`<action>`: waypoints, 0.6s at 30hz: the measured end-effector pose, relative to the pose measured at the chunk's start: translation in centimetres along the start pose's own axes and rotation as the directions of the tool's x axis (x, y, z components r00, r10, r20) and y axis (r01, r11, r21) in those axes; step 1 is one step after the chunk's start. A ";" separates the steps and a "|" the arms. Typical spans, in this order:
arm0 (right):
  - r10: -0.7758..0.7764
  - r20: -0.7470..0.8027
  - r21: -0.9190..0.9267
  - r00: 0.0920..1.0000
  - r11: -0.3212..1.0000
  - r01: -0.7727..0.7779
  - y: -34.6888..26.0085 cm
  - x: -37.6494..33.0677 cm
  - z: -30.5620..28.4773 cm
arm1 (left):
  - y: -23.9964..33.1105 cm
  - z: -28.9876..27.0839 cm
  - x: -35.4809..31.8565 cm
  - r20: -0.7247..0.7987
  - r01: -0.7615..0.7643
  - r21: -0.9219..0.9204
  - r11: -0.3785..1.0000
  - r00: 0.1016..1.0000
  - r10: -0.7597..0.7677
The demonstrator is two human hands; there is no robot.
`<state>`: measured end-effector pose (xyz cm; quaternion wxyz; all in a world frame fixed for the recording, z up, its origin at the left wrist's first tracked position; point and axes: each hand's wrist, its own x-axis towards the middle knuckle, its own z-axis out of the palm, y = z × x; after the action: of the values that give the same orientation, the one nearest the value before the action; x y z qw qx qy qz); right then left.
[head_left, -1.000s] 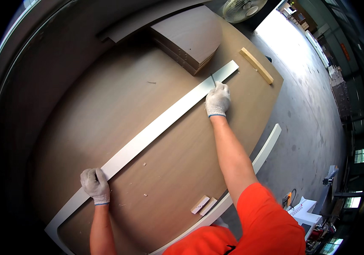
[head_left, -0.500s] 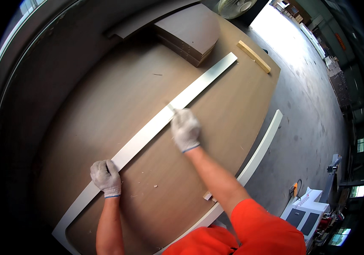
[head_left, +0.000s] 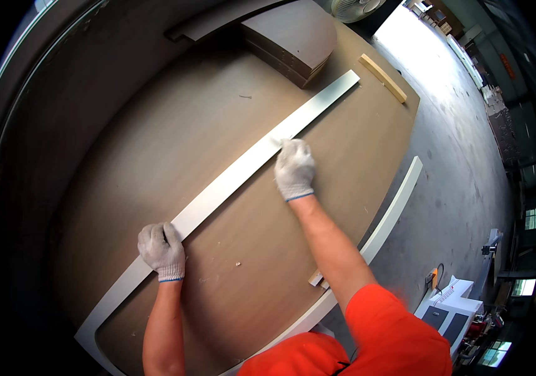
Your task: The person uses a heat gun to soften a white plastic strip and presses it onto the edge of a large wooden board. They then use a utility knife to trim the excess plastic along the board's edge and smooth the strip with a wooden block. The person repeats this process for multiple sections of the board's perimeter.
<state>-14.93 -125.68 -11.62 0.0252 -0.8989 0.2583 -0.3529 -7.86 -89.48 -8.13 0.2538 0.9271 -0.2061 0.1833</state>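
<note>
A long white strip (head_left: pixel 233 182) lies slantwise across a brown tabletop (head_left: pixel 199 144) and bends round a corner at the lower left. My left hand (head_left: pixel 162 250), in a pale knit work glove, grips the strip near that bend with its fingers curled over it. Farther up the same strip, my gloved right hand (head_left: pixel 295 168) is closed at its near edge. Something small, pale and thin pokes out from its fingertips over the white face; blur hides what kind of thing it is.
Stacked brown boards (head_left: pixel 293 37) sit at the far side. A yellowish wooden bar (head_left: pixel 383 78) lies near the far right edge, small wood pieces (head_left: pixel 318 279) near my right forearm. Another white length (head_left: pixel 393 210) runs along the right edge. A fan (head_left: pixel 352 9) stands beyond.
My right hand has slid up and to the right along the strip, with the small thing at its fingertips. My left hand keeps its grip; the whole view has shifted slightly.
</note>
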 end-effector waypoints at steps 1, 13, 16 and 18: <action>-0.037 0.035 0.065 0.999 0.997 0.035 -3.5 -1.7 -1.0 | -0.3 -0.1 -0.1 -0.004 0.000 0.003 1.000 1.000 0.000; 0.346 -0.102 0.219 0.933 0.922 -0.318 1.2 1.1 -0.4 | -22.5 -13.7 -8.3 0.101 0.185 -0.037 0.982 0.978 -0.181; 0.390 -0.136 0.052 0.911 0.921 -0.387 4.3 2.8 1.1 | -26.1 -14.8 -9.8 -0.017 0.135 -0.060 0.989 0.991 -0.136; 0.519 -0.102 0.143 0.849 0.852 -0.504 3.0 2.3 1.7 | -25.6 -14.5 -9.5 -0.021 0.188 -0.038 0.981 0.982 -0.189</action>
<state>-13.70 -129.63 -12.13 0.1501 -0.7686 0.4695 -0.4079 -7.14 -58.70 -10.85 0.2893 0.9354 -0.1174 0.1661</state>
